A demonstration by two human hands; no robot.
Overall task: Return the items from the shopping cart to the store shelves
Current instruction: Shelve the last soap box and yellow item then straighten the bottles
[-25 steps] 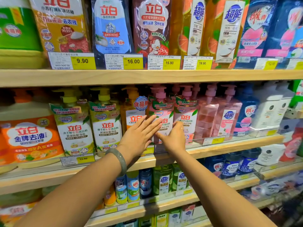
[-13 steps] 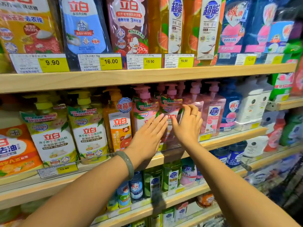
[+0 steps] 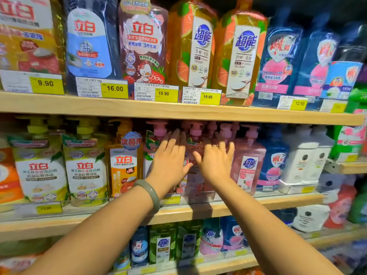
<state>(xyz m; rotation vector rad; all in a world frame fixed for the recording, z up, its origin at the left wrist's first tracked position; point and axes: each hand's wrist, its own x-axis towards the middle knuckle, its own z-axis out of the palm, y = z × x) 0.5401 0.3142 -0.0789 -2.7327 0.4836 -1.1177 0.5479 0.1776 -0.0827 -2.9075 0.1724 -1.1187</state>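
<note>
Pink pump bottles of dish soap (image 3: 195,133) stand in a row on the middle wooden shelf (image 3: 258,203). My left hand (image 3: 170,157), with a grey-green bangle on its wrist, lies flat with fingers spread against the front of the left pink bottles. My right hand (image 3: 215,159), wearing a ring, is spread flat against the pink bottles just to the right. Neither hand closes around anything. The labels of those bottles are mostly hidden behind my hands.
An orange pump bottle (image 3: 124,159) and yellow-green pump bottles (image 3: 85,165) stand left of my hands; a pink bottle (image 3: 248,161), a blue one (image 3: 275,157) and white ones (image 3: 303,155) stand right. Refill pouches fill the top shelf (image 3: 178,112). Smaller bottles line the lower shelf (image 3: 198,262).
Both hands have risen along the fronts of the pink bottles and spread wider. The view has moved closer to the shelf and shifted to the right.
</note>
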